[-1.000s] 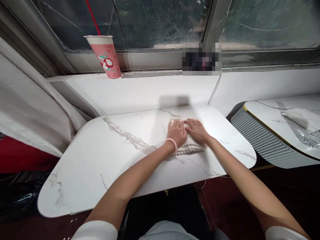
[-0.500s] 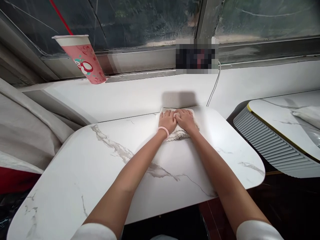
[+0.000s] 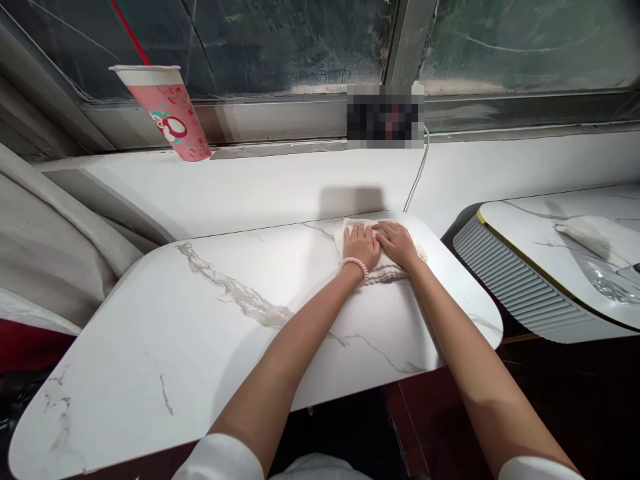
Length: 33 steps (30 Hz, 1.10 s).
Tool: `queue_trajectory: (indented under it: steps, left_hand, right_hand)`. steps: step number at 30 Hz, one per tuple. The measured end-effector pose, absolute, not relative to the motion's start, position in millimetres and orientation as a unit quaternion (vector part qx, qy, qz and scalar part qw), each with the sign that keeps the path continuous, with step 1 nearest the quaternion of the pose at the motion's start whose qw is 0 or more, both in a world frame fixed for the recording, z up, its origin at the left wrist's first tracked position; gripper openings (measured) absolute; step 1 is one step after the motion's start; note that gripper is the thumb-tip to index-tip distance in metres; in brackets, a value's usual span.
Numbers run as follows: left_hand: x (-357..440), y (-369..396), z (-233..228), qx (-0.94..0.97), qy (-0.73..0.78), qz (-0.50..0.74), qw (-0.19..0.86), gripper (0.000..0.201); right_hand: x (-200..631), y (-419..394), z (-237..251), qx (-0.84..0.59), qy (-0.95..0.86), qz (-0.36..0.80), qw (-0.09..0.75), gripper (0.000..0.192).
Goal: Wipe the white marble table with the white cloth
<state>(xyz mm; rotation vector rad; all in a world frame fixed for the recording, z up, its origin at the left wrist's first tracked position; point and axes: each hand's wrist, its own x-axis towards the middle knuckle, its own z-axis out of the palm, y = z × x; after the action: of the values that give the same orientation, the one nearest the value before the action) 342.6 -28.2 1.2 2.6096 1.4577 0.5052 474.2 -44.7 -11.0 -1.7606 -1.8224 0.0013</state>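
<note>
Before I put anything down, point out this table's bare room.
Widest: the left stretch of the table, between curtain and left forearm. Smaller: between the forearms, nearer than the cloth; and from right forearm to right edge. Crowded: the cloth, under the left hand and right hand.

Single head-worn cam, facing forward and angled down, fairly close above the marbled tabletop [image 3: 145,313], window [image 3: 300,50] across frame top, second table [image 3: 525,287] cut off at right.

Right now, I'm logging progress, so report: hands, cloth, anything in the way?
Left hand and right hand on white cloth. Cloth on marbled tabletop, near far edge. Pink cup by window, well apart from cloth.
</note>
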Motion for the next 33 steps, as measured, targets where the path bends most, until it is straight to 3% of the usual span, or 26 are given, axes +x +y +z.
queue_trajectory:
  steps: [18, 26, 33]
  left_hand:
    - [330, -167, 3, 0.894, 0.416, 0.151, 0.073, 0.053]
    - [295, -173, 3, 0.894, 0.418, 0.147, 0.072, 0.052]
    - [264, -157, -2, 0.89, 0.424, 0.158, 0.054, 0.051]
  right_hand:
    - [461, -201, -17, -0.687, -0.67, -0.075, 0.272, 0.04]
    - [417, -208, -10, -0.699, -0.664, -0.079, 0.256, 0.04]
    - [385, -189, -11, -0.686, -0.657, -0.067, 0.305, 0.036]
